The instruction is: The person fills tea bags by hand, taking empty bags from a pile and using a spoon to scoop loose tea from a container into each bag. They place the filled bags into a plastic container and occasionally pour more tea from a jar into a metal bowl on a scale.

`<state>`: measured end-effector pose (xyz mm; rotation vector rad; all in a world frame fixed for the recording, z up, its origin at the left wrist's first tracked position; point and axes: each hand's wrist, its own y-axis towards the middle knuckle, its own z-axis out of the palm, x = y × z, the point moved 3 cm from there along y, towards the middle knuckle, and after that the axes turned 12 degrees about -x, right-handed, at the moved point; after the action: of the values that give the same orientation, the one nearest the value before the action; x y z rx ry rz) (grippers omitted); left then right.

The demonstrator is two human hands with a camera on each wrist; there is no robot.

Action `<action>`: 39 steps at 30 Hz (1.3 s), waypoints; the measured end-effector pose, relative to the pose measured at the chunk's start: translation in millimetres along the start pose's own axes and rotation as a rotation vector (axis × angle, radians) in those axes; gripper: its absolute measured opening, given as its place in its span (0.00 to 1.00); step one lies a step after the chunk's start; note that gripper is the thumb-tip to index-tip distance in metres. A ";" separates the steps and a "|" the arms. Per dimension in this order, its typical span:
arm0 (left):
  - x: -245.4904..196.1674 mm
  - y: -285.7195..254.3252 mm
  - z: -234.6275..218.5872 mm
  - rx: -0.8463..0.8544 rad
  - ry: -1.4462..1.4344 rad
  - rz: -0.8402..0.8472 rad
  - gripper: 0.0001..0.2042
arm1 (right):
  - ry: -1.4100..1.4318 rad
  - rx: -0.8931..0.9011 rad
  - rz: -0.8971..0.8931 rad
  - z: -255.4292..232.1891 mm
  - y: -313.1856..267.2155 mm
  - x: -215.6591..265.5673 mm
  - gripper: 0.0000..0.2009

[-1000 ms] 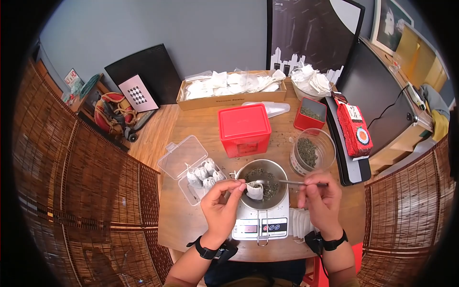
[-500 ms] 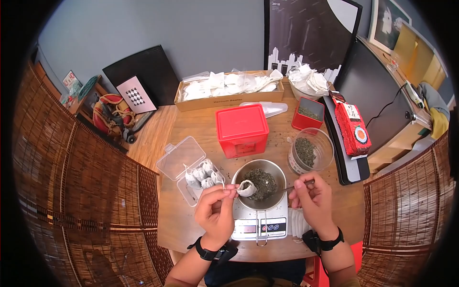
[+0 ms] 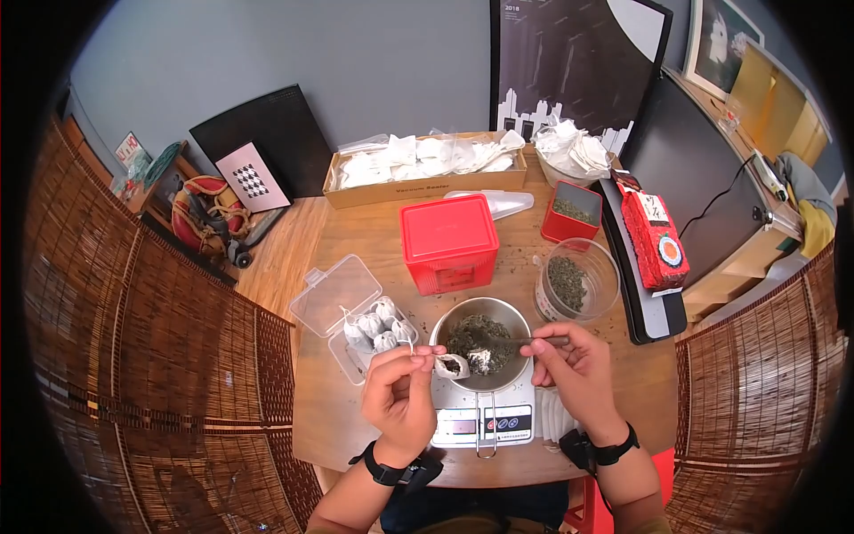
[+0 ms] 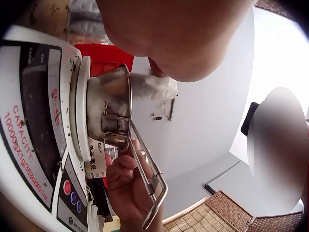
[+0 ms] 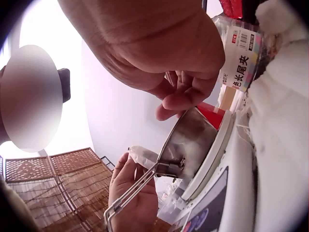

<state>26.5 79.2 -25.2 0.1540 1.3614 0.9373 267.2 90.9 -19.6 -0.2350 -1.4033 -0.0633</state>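
Note:
My left hand (image 3: 398, 396) pinches the edge of a small white tea bag (image 3: 452, 368), its mouth showing dark leaf inside. The bag overlaps the left rim of a metal cup (image 3: 514, 376) with a wire handle; the left wrist view shows the bag (image 4: 149, 88) beside that rim. Dried leaves (image 3: 476, 331) lie in the cup, which stands on a white digital scale (image 3: 456, 429). In my right hand (image 3: 574, 378) I hold a thin metal spoon (image 3: 553, 341) by its handle, pointing left into the cup, its far end among the leaves.
A clear case (image 3: 336, 289) of filled bags stands at left. Behind the cup is a red lidded tin (image 3: 449, 233). A clear tub (image 3: 583, 278) of leaves, a red open tin (image 3: 569, 230) and a box (image 3: 422, 189) of white bags sit farther back. Flat bags (image 3: 553, 418) lie right of the scale.
The spoon has drawn back from the bag's mouth and dipped into the leaves. My left hand has moved slightly left and the bag has tipped over sideways.

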 end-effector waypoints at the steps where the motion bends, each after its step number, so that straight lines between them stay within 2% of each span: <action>1: -1.0 -0.1 0.3 0.010 0.021 -0.016 0.07 | -0.003 0.015 0.006 -0.8 0.6 -0.7 0.10; 9: 0.9 -0.8 0.0 0.019 0.036 -0.045 0.07 | 0.004 0.023 0.034 -2.7 2.7 -3.5 0.11; 12: 0.8 -0.4 1.3 0.033 0.006 -0.054 0.07 | 0.040 -0.033 0.060 -3.9 3.3 -4.5 0.11; 15: -0.6 0.1 3.6 0.068 -0.028 -0.116 0.07 | 0.115 -0.072 0.023 -6.4 5.0 -4.3 0.10; 17: 1.1 -0.6 6.0 0.152 -0.028 -0.214 0.07 | 0.177 -0.101 -0.013 -8.0 6.3 -2.5 0.10; 20: 7.8 -0.9 7.7 0.233 0.006 -0.119 0.07 | 0.213 -0.131 -0.052 -10.6 7.4 -0.6 0.10; 29: 14.8 -1.3 5.2 0.183 0.076 -0.144 0.07 | 0.356 -0.122 -0.079 -11.7 4.6 10.9 0.09; 39: 13.7 -0.3 6.5 0.128 0.056 -0.246 0.06 | 0.272 0.024 -0.139 -9.9 -1.7 12.7 0.07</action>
<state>31.3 90.5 -34.1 0.0560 1.4555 0.6531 278.6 88.5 -8.3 -0.1039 -1.1469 -0.1870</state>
